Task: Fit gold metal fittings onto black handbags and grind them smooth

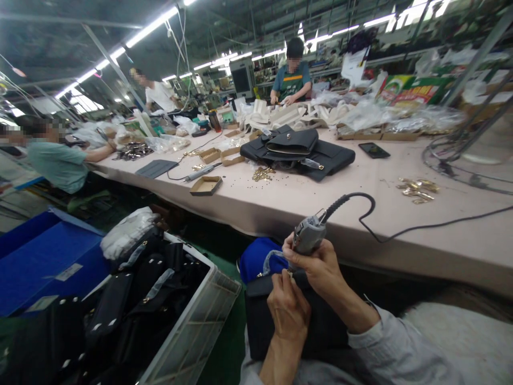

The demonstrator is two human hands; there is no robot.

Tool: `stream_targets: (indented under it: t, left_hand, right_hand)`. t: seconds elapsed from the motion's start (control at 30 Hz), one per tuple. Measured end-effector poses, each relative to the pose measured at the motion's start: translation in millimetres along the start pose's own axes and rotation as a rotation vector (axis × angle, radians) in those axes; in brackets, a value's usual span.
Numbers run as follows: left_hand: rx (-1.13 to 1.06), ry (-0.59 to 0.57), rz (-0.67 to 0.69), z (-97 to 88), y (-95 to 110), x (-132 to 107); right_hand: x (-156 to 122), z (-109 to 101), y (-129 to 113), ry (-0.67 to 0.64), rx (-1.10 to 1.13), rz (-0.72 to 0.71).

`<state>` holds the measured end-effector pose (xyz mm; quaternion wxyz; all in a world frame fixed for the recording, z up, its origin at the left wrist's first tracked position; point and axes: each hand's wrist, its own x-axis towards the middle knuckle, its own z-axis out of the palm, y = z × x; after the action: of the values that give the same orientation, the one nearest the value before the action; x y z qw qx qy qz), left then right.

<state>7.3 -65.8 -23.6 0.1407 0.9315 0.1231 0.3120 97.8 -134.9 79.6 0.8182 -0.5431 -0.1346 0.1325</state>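
My right hand (320,264) is wrapped round a grey electric screwdriver (309,235) with its tip pointing down and its black cord leaving the top. Beneath it, a black bag (260,315) lies across my lap. My left hand (289,310) has its fingers pinched at the bag's upper edge, on a small gold fitting (290,274), right below the screwdriver; the fingers partly hide it. A clear plastic-wrapped handle (272,258) arches up from the bag beside both hands. Something blue (256,256) sits behind the bag.
A long covered table (340,214) runs ahead, bearing another black bag (296,149), gold hardware (419,189), small cardboard trays (206,185), a second grey tool (200,172) and a phone (374,150). At left stands a crate (188,326) full of black bags. Several people work beyond.
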Motion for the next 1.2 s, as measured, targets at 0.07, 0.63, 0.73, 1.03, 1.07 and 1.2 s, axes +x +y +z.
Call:
stream_targets:
  t: [0.07,0.63,0.73,1.03,1.07,1.2]
  left_hand:
    - [-0.006,-0.006,-0.011,-0.1,0.1,0.2]
    - [-0.314,0.237,-0.093,-7.6,-0.9,12.6]
    - [-0.295,0.303,-0.071,-7.1,-0.6,17.5]
    - [-0.303,0.386,0.018,-3.9,-3.7,20.7]
    - [-0.297,0.391,0.021,-2.8,-4.3,20.0]
    - [-0.275,0.392,0.028,1.3,-6.5,17.0]
  right_hand:
    - [0.5,-1.9,2.1,0.002,0.006,-0.003]
    - [21.7,-37.6,-33.4,0.007,-0.109,0.159]
    - [21.6,-38.6,-19.1,-0.142,-0.283,0.308]
    - [12.3,-34.1,31.5,-0.079,-0.363,0.447]
    - [12.9,-34.7,32.9,-0.079,-0.361,0.443]
    - [13.9,-35.7,34.9,-0.089,-0.380,0.413]
